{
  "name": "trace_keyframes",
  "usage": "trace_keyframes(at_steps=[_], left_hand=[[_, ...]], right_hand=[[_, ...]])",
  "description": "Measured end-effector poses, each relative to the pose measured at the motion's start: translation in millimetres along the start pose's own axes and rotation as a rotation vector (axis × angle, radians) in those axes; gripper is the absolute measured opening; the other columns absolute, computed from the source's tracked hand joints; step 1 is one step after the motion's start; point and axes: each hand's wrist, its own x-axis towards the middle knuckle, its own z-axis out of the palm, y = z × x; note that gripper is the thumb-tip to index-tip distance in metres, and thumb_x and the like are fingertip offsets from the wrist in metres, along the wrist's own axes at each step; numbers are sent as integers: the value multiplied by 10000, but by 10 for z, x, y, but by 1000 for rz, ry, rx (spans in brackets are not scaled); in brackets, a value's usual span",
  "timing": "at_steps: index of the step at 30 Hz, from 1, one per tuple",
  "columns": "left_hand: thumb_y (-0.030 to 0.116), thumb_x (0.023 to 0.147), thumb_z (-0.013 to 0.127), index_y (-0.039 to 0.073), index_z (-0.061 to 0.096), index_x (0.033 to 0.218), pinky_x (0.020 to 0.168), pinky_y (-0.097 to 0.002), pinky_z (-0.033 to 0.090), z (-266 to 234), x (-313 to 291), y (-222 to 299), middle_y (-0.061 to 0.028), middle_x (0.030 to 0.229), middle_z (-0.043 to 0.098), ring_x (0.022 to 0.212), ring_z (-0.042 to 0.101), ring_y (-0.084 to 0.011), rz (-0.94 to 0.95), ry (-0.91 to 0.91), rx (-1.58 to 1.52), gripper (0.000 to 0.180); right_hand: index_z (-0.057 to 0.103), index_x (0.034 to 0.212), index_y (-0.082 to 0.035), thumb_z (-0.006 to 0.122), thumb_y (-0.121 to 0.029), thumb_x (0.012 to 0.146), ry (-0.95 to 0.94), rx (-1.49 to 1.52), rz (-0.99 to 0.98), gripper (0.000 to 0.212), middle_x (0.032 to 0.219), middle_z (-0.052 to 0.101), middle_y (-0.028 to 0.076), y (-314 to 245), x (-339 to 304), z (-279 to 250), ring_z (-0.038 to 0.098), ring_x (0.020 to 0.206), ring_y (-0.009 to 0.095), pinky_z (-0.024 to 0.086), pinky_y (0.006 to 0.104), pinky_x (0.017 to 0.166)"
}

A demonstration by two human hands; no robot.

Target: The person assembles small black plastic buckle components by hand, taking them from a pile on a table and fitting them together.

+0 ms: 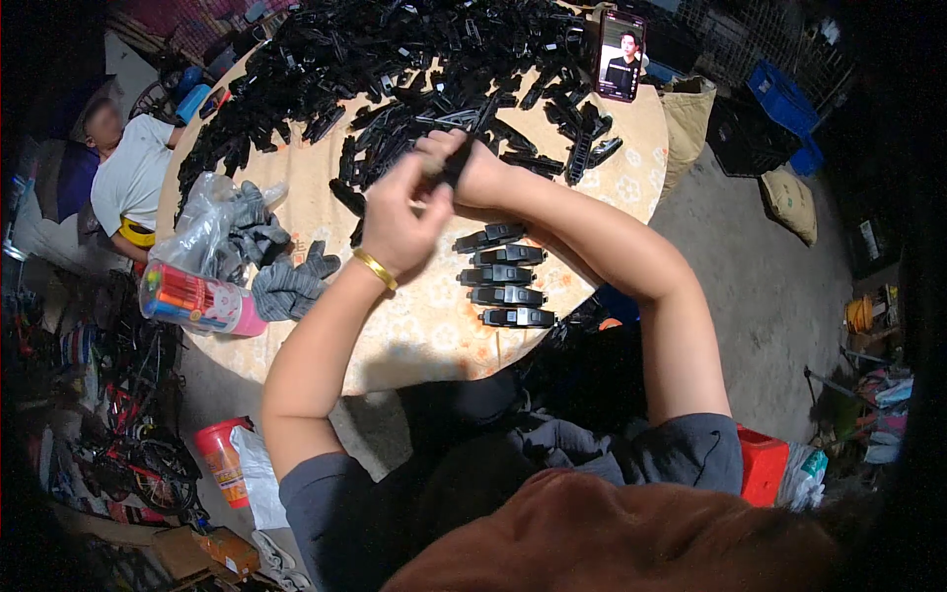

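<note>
Over the middle of the table, my two hands are close together around a black plastic part (pixel 457 164). My right hand (pixel 483 180) grips this part, its fingers closed. Beside it on the left is my left hand (pixel 397 219), with a gold bracelet (pixel 375 269) at the wrist. Its fingers are curled toward the part and a little blurred; whatever they pinch is hidden. Below my hands, several black plastic pieces (pixel 508 275) lie in a neat column. Beyond my hands spreads a large heap of loose black plastic parts (pixel 395 59).
Grey gloves (pixel 296 283), a clear plastic bag (pixel 204 226) and a jar of coloured pens (pixel 200 301) lie on the left of the round table (pixel 424 340). A phone (pixel 620 57) stands at the far right. Another person (pixel 138 168) sits at the left.
</note>
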Motion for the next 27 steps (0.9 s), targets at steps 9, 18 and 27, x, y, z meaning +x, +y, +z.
trace_keyframes(at_steps=[9,18,27], left_hand=[[141,735,607,5,559,865,644,-369,448,133,-112,-103,-158,754,546,711,554,-300,-7,-450,221,194],[192,729,688,33,652,876,766,-385,449,135,-149,-128,-134,826,563,860,543,-305,-103,-402,253,220],[152,704,716,18,662,811,707,-360,455,145,-152,-181,-115,769,575,774,560,-279,-114,-390,243,179]], right_hand=[[684,803,-26,742,-170,715,323,384,278,179,930,652,83,221,-305,-673,636,818,215,506,299,724],[539,1155,-30,666,-9,778,73,949,512,398,1064,557,36,-340,-757,-870,550,977,116,475,258,834],[640,968,2,679,-34,716,-51,235,228,258,853,594,131,-262,-944,-966,571,809,300,468,371,717]])
